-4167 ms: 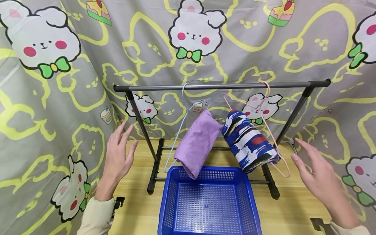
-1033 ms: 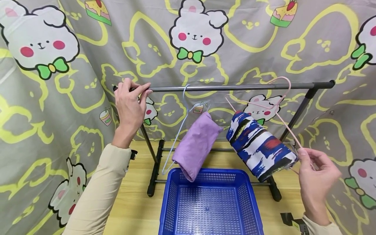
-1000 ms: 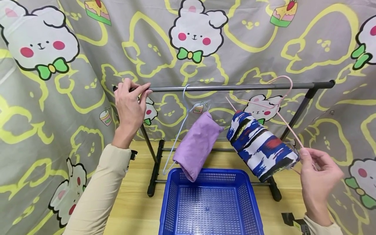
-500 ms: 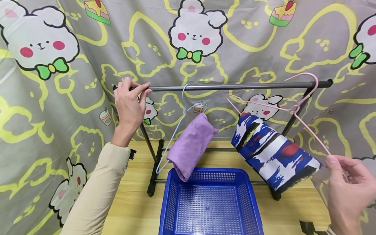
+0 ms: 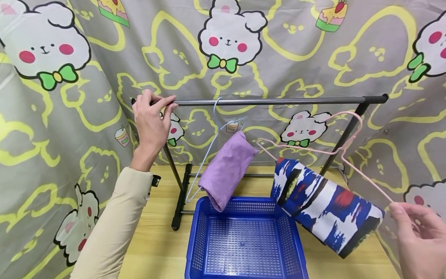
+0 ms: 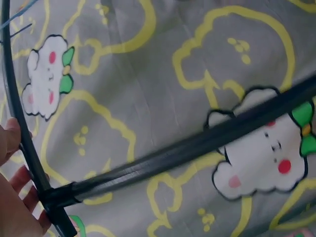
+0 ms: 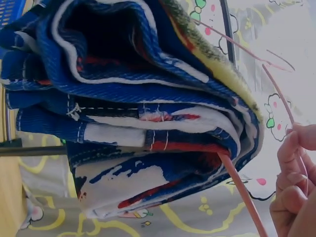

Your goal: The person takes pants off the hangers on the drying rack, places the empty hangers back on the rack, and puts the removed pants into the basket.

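- Left hand (image 5: 151,120) curls thumb and fingers round the left end of the rail (image 5: 278,102).
- Right hand (image 5: 419,232) pinches one end of the pink hanger (image 5: 344,149); other hanger end unsupported.
- Pink hanger's hook looks clear of the rail, hanger slanting. Patterned cloth (image 5: 324,205) lies folded over its bar, by the right side of the blue basket (image 5: 197,244); contact with the rim, cannot tell.
- Risk: cloth sliding along the bar or dropping off, since the hanger tilts and is held at one end only.
- Risk: hook snagging the right upright (image 5: 328,164), seen just behind it; a tug could shift the rack, though the left hand probably steadies it.
- Risk: a jolt swinging the purple cloth (image 5: 228,170), folded on the blue hanger (image 5: 209,155), hook over the rail.
- Surface: pale wood-grain table (image 5: 156,240), carrying rack and basket.
- Room: grey curtain (image 5: 313,69), yellow outlines and white cartoon animals, hung behind and at both sides.
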The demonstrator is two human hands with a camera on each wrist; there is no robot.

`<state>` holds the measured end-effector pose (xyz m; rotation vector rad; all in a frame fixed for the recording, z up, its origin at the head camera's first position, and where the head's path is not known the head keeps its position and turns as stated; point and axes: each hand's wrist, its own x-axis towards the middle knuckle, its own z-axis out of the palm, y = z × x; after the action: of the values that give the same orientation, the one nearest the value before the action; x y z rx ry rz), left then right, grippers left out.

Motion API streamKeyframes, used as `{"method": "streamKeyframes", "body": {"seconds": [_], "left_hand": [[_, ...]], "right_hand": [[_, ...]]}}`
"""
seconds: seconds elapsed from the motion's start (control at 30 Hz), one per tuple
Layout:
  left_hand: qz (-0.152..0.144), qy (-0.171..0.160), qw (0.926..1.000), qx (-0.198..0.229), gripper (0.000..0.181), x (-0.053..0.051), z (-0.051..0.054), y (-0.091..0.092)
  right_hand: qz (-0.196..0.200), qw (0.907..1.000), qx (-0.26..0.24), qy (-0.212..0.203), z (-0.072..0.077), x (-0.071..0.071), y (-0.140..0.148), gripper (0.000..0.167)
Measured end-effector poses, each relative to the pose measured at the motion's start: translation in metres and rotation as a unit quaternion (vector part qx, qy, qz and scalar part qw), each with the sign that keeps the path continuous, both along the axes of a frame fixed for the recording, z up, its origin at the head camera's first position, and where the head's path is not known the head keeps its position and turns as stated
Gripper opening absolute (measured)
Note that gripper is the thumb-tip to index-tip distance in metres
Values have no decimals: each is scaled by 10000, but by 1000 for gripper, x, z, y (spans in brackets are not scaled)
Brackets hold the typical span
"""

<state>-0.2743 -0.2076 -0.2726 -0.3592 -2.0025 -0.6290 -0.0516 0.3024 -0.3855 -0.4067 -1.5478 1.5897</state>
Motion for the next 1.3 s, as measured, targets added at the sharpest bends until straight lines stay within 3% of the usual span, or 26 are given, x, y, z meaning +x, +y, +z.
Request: {"method": "streamKeyframes", "body": {"seconds": [0.23, 0.33, 0.4, 0.53, 0.73, 0.97, 1.07, 1.3], "left_hand": [[-263, -357, 9990, -36, 24, 9, 5, -2], [-484, -448, 9976, -217, 28, 13, 5, -7], [-641, -458, 9963, -330, 32, 16, 6, -10], [-793, -533, 9938, -566, 38, 26, 3, -16], [-988, -730, 9890, -830, 40, 54, -1, -18], [-1747, -802, 9765, -977, 41, 92, -8, -6], [-1992, -788, 9730, -855, 41, 110, -14, -4], [-2218, -714, 9694, -772, 35, 143, -30, -2]], "right_hand": [[70, 9955, 790, -524, -9, 8, 0, 6], [-46, 9844, 1523, -884, -11, 11, -2, 6], [-157, 9714, 2103, -1095, -12, 12, -4, 6], [-29, 9648, 2410, -1050, -14, 13, -6, 5], [29, 9577, 2529, -1371, -18, 16, -5, 7], [170, 9544, 2580, -1494, -16, 20, -9, 8], [393, 9542, 2651, -1329, -14, 19, -13, 10], [972, 9483, 2948, -657, -14, 14, -22, 16]]}}
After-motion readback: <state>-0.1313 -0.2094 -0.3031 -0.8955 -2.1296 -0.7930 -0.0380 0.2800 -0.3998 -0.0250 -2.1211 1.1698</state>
